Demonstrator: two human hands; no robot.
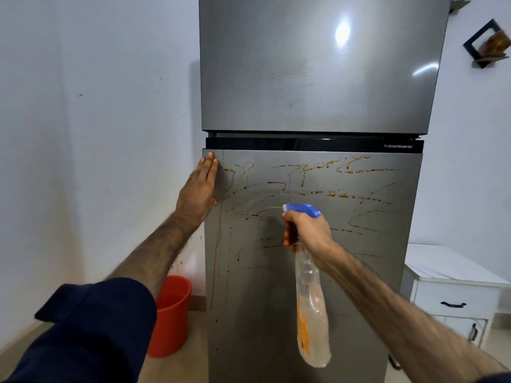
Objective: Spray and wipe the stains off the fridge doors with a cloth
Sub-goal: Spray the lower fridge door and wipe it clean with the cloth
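Straight ahead stands a tall grey fridge, and its lower door (312, 272) is streaked with reddish-brown stains (304, 189) that run in loops and drips across the upper half and in thin lines down the left side. Fainter smears mark the upper door (318, 64). The right hand (307, 230) grips the neck of a clear spray bottle (311, 299), fingers curled round the trigger below its blue nozzle (302, 210), which points left and sits close in front of the stained door. The bottle hangs down from the hand, tilted, with an orange label on its side. The left hand (200, 189) lies flat with straight fingers against the lower door's left edge, near its top corner. A red bucket (171, 313) stands on the floor to the left of the fridge, against the white wall. To the right is a white cabinet (453, 294) with dark handles. No cloth shows.
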